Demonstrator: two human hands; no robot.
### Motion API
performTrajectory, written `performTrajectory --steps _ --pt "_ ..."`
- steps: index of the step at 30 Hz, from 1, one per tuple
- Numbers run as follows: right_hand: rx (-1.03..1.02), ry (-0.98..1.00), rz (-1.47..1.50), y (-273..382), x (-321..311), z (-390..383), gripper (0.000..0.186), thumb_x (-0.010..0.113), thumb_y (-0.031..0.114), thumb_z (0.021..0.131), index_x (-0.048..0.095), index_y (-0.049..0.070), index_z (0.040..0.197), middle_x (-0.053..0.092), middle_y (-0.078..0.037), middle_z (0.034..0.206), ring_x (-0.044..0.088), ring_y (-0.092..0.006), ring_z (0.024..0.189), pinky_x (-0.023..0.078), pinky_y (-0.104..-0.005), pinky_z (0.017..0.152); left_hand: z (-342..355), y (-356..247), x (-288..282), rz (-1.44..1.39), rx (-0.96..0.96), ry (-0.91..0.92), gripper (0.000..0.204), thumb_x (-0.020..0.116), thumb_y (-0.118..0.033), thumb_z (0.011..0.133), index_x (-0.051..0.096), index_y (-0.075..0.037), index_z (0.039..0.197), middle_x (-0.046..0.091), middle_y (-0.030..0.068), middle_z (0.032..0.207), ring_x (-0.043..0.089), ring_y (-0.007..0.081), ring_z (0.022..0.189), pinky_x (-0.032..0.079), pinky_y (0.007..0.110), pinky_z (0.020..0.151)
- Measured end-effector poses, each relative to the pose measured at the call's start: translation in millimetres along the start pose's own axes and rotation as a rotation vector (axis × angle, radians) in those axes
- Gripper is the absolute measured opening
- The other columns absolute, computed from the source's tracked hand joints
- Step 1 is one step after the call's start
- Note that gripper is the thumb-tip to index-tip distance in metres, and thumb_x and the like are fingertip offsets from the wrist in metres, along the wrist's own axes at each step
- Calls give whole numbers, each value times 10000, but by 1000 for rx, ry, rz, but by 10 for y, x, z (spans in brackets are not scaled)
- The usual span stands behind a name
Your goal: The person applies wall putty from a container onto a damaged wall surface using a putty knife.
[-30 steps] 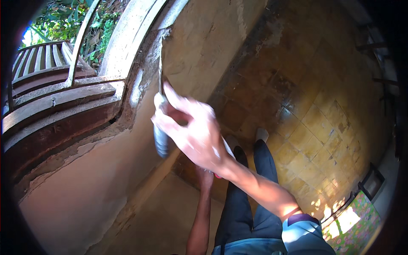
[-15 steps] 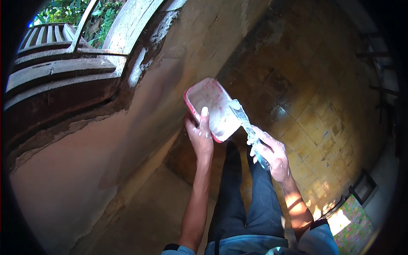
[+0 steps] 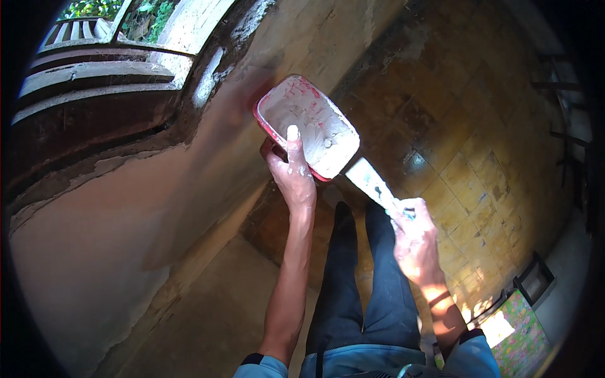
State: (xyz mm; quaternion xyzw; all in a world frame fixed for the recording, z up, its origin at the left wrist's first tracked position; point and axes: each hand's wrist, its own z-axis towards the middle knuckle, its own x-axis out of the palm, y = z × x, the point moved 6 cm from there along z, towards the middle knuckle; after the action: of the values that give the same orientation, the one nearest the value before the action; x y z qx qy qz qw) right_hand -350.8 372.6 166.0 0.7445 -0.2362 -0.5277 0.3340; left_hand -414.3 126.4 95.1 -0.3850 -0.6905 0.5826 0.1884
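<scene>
My left hand grips a red rectangular tub by its near left side, with the thumb over the rim. White paste coats the tub's inside walls and bottom. In my right hand is a putty knife, its fingers closed round the handle. The blade is smeared with white paste and points up and left, just off the tub's lower right corner. Specks of paste stick to both hands.
To the left runs a wall with peeling plaster, below a wooden window frame with greenery outside. Yellowish tiles cover the floor. A dark frame and a flowered cloth are at the lower right.
The tub has moved up and slightly left with my left hand. My right hand has drawn the putty knife away from the tub's edge, down and right, turning the blade's flat face upward.
</scene>
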Motion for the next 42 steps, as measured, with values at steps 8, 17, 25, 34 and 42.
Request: performTrajectory --steps 8,17,25,34,42 --pt "-84 108 -92 371 -572 461 322 592 -15 848 660 -16 1163 624 -142 892 623 -265 753 501 -351 676 -217 -443 169 216 254 184 905 870 -326 727 359 35 1381 532 196 1262 537 270 1170 436 405 991" --pt "-355 134 -357 621 -448 614 282 620 5 852 655 29 1131 615 -115 951 621 -300 797 502 -380 726 -155 -492 170 302 176 228 861 852 -346 738 394 49 1351 566 210 1218 571 274 1122 448 394 976" --pt "-177 18 -52 248 216 142 333 594 -76 843 657 -6 1162 580 -241 1077 650 -357 896 554 -382 751 -77 -35 49 152 -138 133 753 730 -447 871 434 104 1292 583 206 1169 585 257 1037 451 366 941" --pt "527 48 496 -628 74 -591 151 572 69 921 646 -40 996 651 -159 940 643 -235 748 515 -338 645 148 -25 76 185 -96 114 680 738 -432 868 479 96 1210 614 201 1107 601 254 999 457 350 930" --pt "585 223 1075 -541 -340 24 515 515 198 955 479 -111 1366 694 -220 979 645 -187 577 511 -267 482 -146 -518 202 346 86 207 748 779 -434 815 460 71 1265 608 203 1137 610 251 1035 469 373 937"
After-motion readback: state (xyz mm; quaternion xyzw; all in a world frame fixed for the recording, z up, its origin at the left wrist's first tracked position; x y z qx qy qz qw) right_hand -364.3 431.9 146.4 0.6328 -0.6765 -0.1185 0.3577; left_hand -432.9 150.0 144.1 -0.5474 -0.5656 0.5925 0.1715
